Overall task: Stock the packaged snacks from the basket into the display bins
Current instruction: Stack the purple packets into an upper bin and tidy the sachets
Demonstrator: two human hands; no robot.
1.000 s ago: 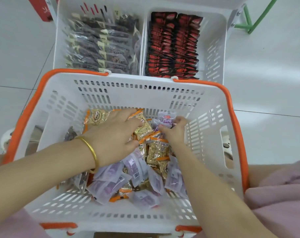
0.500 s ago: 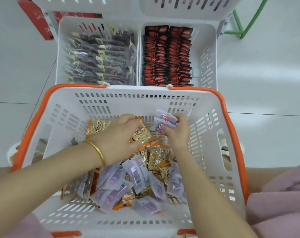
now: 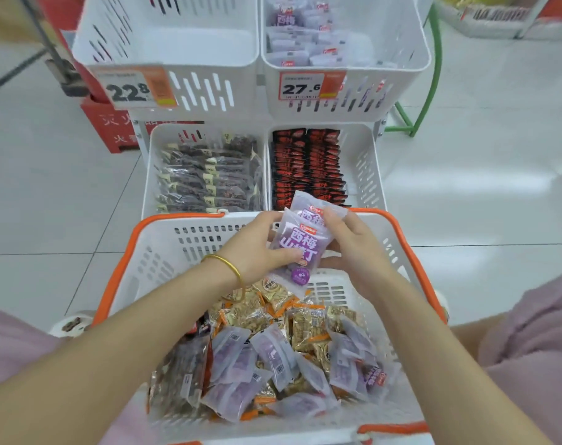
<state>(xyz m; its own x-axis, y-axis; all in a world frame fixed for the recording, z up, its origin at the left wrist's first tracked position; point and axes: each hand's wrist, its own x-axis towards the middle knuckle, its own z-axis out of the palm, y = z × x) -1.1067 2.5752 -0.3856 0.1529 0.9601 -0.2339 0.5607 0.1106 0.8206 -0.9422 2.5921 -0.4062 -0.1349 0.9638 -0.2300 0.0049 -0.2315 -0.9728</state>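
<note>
L hand (image 3: 257,248) & R hand (image 3: 353,247) both pinch purple snack packs (image 3: 300,244), fingers curled round 'em, over far rim of basket (image 3: 177,217).

Snack packets (image 3: 273,364) in basket (image 3: 164,248); display bins (image 3: 363,168) behind it.

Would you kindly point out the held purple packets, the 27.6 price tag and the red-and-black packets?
held purple packets (image 3: 300,245): head view, the front packet's printed face.
27.6 price tag (image 3: 300,88): head view, on its digits.
red-and-black packets (image 3: 307,165): head view, middle of the stack.
</note>
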